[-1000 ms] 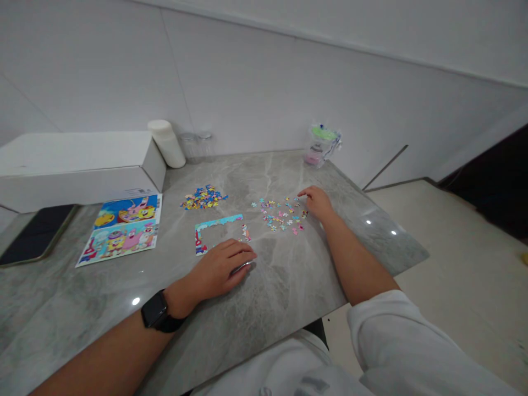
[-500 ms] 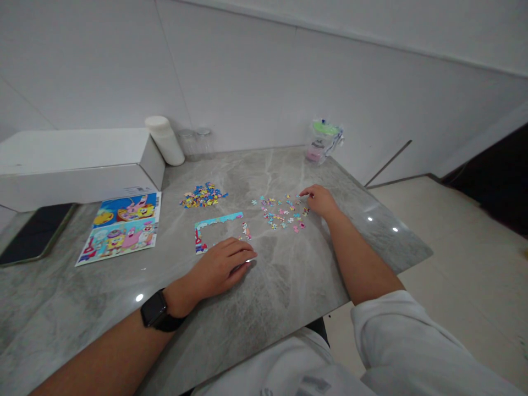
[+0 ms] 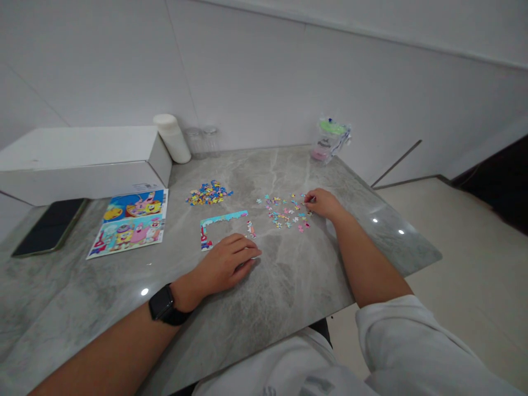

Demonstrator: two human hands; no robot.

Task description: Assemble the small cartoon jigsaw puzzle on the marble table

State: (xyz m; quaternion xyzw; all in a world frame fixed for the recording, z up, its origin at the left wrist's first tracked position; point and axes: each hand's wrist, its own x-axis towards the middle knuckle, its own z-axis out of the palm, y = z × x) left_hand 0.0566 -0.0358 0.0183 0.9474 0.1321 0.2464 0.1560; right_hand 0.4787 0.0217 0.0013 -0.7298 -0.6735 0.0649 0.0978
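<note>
My right hand is at the right edge of a spread of loose jigsaw pieces, its thumb and fingertips pinched together on a puzzle piece that the fingers mostly hide. On the near side of a partly joined puzzle border, my left hand lies on the tabletop, fingers stretched out and relaxed, with nothing visibly held. The border shows a light blue top edge, a red and blue left corner and a short right section; my left hand covers part of its lower side. Behind it is a heap of blue and yellow pieces.
A printed picture sheet lies at left beside a dark phone. Along the wall stand a white box, a leaning white bottle, two clear glasses and a plastic-wrapped cup. The grey table ends at right.
My right fingers, reaching out over a piece before, are now drawn in to a pinch. My left hand keeps its place by the border. The whole view has shifted slightly.
</note>
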